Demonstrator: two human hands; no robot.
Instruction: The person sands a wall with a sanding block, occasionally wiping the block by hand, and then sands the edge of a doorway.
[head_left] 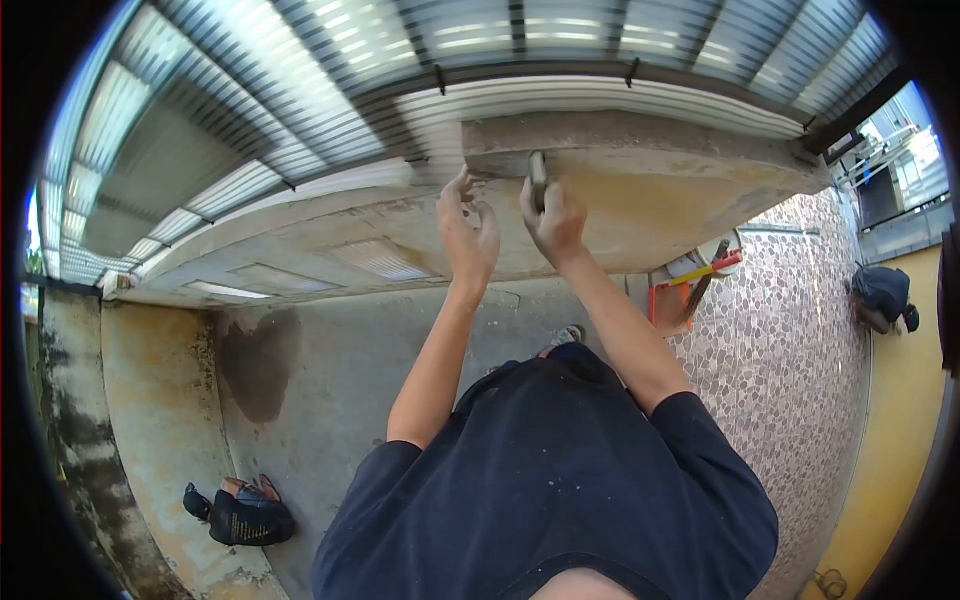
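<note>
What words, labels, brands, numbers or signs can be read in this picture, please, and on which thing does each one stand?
No text can be read.
Black shirt of the person at lower left: pale marks like lettering, too small to read.
Dark navy T-shirt of the camera wearer: pale specks, no visible lettering.
Grey hand-held tool in the right hand: no marking visible.

The grey concrete floor (350, 370) bears a dark patch (258, 365) and a crouching person (250, 515); near its border with the stone-patterned floor (775, 350) sits an orange-red container (670, 312).
</note>
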